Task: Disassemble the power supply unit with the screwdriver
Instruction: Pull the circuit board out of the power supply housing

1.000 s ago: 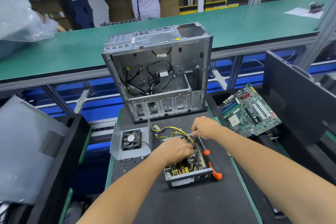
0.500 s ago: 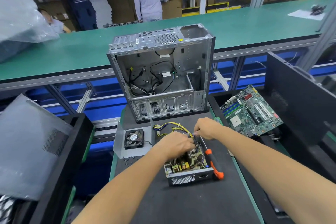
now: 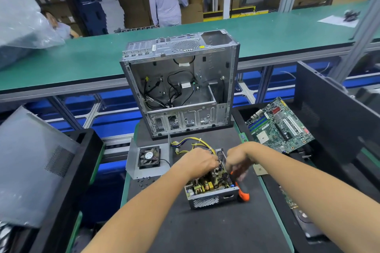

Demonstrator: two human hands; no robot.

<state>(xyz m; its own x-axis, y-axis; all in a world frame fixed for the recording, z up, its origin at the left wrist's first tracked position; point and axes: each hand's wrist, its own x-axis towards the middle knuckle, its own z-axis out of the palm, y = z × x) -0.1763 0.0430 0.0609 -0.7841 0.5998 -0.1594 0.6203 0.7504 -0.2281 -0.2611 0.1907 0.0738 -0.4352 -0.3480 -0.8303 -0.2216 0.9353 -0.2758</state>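
With its lid off, the power supply unit (image 3: 209, 190) is seen on the black mat (image 3: 205, 228), board exposed. It is pinned by the left hand (image 3: 198, 162), curled onto the wiring, likely for steadiness. The screwdriver (image 3: 242, 191) is gripped by the blurred right hand (image 3: 238, 159), probably being brought to a board screw.

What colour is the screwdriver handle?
Orange and black, on the screwdriver beside the power supply; head view.

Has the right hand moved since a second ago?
Yes. The right hand came back from the power supply's far end to the screwdriver handle.
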